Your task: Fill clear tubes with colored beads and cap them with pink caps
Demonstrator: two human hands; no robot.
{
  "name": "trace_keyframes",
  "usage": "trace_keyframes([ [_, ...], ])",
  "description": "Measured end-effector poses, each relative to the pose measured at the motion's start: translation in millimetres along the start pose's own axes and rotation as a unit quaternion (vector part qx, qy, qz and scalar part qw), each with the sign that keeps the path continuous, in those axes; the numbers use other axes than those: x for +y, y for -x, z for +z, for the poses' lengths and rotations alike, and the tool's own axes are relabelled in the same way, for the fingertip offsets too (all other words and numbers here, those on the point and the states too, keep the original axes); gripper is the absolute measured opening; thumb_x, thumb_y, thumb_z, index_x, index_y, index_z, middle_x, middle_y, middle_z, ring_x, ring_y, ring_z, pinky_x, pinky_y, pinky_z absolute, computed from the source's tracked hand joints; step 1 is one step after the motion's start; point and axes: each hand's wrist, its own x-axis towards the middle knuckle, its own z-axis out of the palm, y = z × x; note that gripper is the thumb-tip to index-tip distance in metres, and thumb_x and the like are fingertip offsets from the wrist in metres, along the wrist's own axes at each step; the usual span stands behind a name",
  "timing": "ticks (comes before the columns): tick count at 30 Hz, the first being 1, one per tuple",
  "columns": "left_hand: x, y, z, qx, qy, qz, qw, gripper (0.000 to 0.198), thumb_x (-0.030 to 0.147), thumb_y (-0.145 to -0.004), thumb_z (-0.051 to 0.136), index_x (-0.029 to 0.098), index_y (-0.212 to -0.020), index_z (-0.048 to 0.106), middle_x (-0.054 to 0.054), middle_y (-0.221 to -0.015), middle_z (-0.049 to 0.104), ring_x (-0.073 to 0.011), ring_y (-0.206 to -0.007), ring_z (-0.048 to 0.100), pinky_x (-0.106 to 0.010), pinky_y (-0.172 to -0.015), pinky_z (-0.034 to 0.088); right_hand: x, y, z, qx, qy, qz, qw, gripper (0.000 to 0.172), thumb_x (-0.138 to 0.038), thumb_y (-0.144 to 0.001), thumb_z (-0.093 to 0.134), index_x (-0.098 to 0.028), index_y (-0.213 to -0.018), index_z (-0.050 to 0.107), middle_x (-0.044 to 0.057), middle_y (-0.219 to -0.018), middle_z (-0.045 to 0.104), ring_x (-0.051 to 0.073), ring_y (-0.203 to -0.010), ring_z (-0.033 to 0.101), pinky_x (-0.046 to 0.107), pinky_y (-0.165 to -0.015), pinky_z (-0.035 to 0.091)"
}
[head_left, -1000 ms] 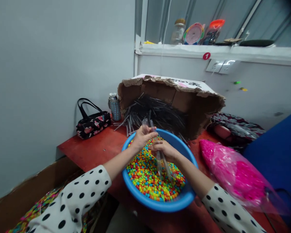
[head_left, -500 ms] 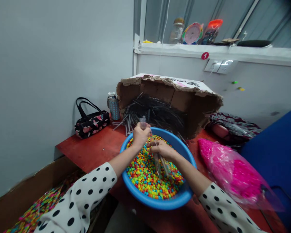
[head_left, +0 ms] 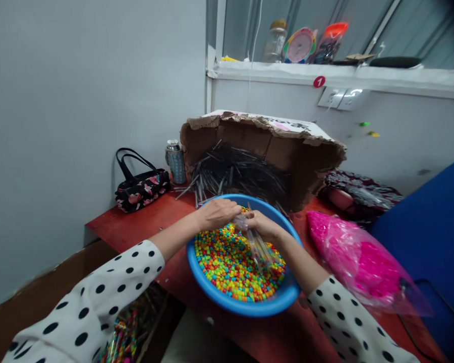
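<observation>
A blue basin (head_left: 208,295) full of small multicoloured beads or candies (head_left: 236,272) stands in front of me. Over it, my right hand (head_left: 264,225) grips several clear plastic tubes (head_left: 261,249), slanting down toward the basin's right side. Palm down, my left hand (head_left: 218,214) meets the right at the tubes' upper ends. Its closed fingers are on a clear plastic piece (head_left: 241,222), whose exact kind I cannot make out. Behind the basin, a torn cardboard box (head_left: 310,166) lies open toward me, with a heap of similar clear tubes (head_left: 245,169) in it.
On the red table (head_left: 144,224) are a floral handbag (head_left: 144,191) and a patterned flask (head_left: 176,164) at left. A bag of bright pink material (head_left: 366,267) lies at right, near a blue panel (head_left: 427,237). Filled colourful tubes (head_left: 123,335) are low at left.
My left hand has turned from upright to palm down, bringing the clear piece down to the tubes' tops. My right hand has shifted slightly right and up, still gripping the tubes.
</observation>
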Motion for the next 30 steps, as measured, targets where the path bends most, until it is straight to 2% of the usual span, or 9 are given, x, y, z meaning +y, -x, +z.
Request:
trace_keyframes([
  [4, -2.8, 7.7, 0.6, 0.111, 0.035, -0.209, 0.971, 0.027, 0.015, -0.075, 0.054, 0.017, -0.101, 0.055, -0.007, -0.095, 0.063, -0.0197, -0.087, 0.06, -0.031, -0.076, 0.047, 4.6, -12.2, -11.4, 0.1, -0.077, -0.048, 0.991, 0.013, -0.021, -0.052, 0.068, -0.014, -0.062, 0.062, -0.001, -0.053, 0.058, 0.008, -0.044, 0.044, 0.022, -0.043, 0.03],
  [6, 0.9, 10.3, 1.1, 0.162, 0.156, -0.327, 0.918, 0.023, 0.017, -0.069, 0.06, 0.016, -0.092, 0.057, -0.005, -0.085, 0.063, -0.0188, -0.078, 0.06, -0.03, -0.069, 0.048, 6.6, -17.3, -17.0, 0.134, -0.104, -0.074, 0.983, 0.014, -0.023, -0.054, 0.069, -0.015, -0.059, 0.06, -0.003, -0.05, 0.054, 0.007, -0.043, 0.043, 0.023, -0.043, 0.03],
  [8, 9.1, 10.0, 3.6, 0.165, 0.32, -0.385, 0.85, 0.022, 0.022, -0.063, 0.066, 0.016, -0.082, 0.056, -0.001, -0.073, 0.059, -0.0155, -0.064, 0.058, -0.027, -0.057, 0.048, 7.2, -19.6, -19.9, 0.159, -0.116, -0.095, 0.976, 0.017, -0.025, -0.055, 0.071, -0.015, -0.058, 0.058, -0.005, -0.048, 0.051, 0.007, -0.042, 0.041, 0.023, -0.042, 0.031],
  [10, 20.6, 7.2, 7.1, 0.149, 0.451, -0.386, 0.791, 0.028, 0.025, -0.058, 0.072, 0.016, -0.077, 0.054, 0.001, -0.068, 0.055, -0.0129, -0.058, 0.055, -0.025, -0.05, 0.046, 6.6, -19.3, -19.5, 0.174, -0.115, -0.11, 0.972, 0.018, -0.026, -0.055, 0.071, -0.015, -0.059, 0.057, -0.005, -0.047, 0.05, 0.007, -0.041, 0.04, 0.023, -0.042, 0.03],
  [13, 38.7, 0.5, 11.8, 0.138, 0.526, -0.384, 0.746, 0.029, 0.03, -0.058, 0.074, 0.016, -0.072, 0.052, 0.001, -0.065, 0.055, -0.0117, -0.054, 0.055, -0.023, -0.047, 0.044, 5.4, -16.9, -14.6, 0.184, -0.106, -0.13, 0.968, 0.019, -0.027, -0.055, 0.072, -0.016, -0.058, 0.058, -0.005, -0.047, 0.051, 0.007, -0.041, 0.041, 0.023, -0.043, 0.032],
  [16, 52.9, -7.6, 17.2, 0.115, 0.561, -0.398, 0.716, 0.03, 0.034, -0.061, 0.073, 0.016, -0.074, 0.054, -0.001, -0.063, 0.058, -0.0121, -0.048, 0.055, -0.024, -0.045, 0.043, 7.0, -16.8, -7.2, 0.193, -0.089, -0.151, 0.965, 0.021, -0.029, -0.055, 0.073, -0.016, -0.058, 0.058, -0.004, -0.048, 0.053, 0.008, -0.042, 0.043, 0.023, -0.044, 0.033],
  [21, 63.6, -14.8, 25.9, 0.139, 0.609, -0.396, 0.673, 0.024, 0.014, -0.055, 0.07, 0.016, -0.07, 0.051, 0.003, -0.052, 0.055, -0.0114, -0.042, 0.052, -0.024, -0.043, 0.043, 11.2, -21.0, -4.7, 0.201, -0.103, -0.143, 0.964, 0.03, -0.041, -0.06, 0.073, -0.016, -0.062, 0.057, -0.004, -0.048, 0.054, 0.009, -0.042, 0.045, 0.023, -0.044, 0.035],
  [26, 62.6, -6.2, 22.8, 0.168, 0.617, -0.45, 0.624, 0.028, 0.008, -0.056, 0.063, 0.016, -0.082, 0.054, 0.0, -0.057, 0.059, -0.0134, -0.051, 0.059, -0.023, -0.048, 0.047, 5.5, -20.0, -17.2, 0.236, -0.181, -0.127, 0.946, 0.032, -0.046, -0.069, 0.069, -0.016, -0.072, 0.058, -0.002, -0.053, 0.054, 0.008, -0.04, 0.045, 0.021, -0.038, 0.035],
  [30, 67.3, -7.5, 22.2, 0.153, 0.641, -0.442, 0.609, 0.025, 0.011, -0.054, 0.069, 0.015, -0.075, 0.056, -0.001, -0.064, 0.059, -0.0126, -0.057, 0.059, -0.023, -0.051, 0.049, 4.0, -18.2, -15.4, 0.251, -0.165, -0.132, 0.945, 0.034, -0.048, -0.068, 0.068, -0.017, -0.074, 0.057, -0.003, -0.054, 0.052, 0.008, -0.041, 0.045, 0.021, -0.038, 0.036],
])
